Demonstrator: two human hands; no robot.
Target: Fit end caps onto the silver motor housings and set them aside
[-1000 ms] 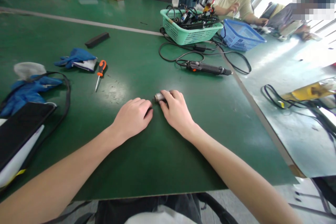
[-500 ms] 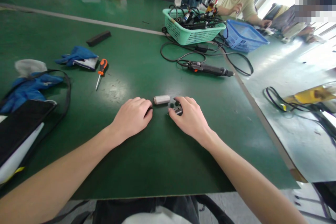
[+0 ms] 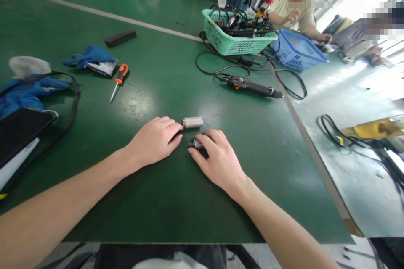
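My left hand (image 3: 157, 139) rests on the green table, fingers bent and thumb set apart from them. Its fingertips are at the left end of a short silver metal cylinder (image 3: 193, 122), which lies on its side; whether they touch it I cannot tell. My right hand (image 3: 218, 157) curls over a small dark metal part (image 3: 198, 143), thumb on the near side and fingers on the far side. Most of that part is hidden under the fingers. It lies just nearer to me than the cylinder.
An orange-handled screwdriver (image 3: 120, 80), blue gloves (image 3: 91, 56) and a black bar (image 3: 120, 38) lie to the left. Farther off are a corded electric screwdriver (image 3: 252, 86), a green basket (image 3: 240, 45) of tools and a blue basket (image 3: 296, 56). A person (image 3: 293, 4) sits beyond.
My right hand has moved left and nearer to me, bringing the small metal part with it. My left hand and the silver cylinder stay about where they were. The view has shifted slightly.
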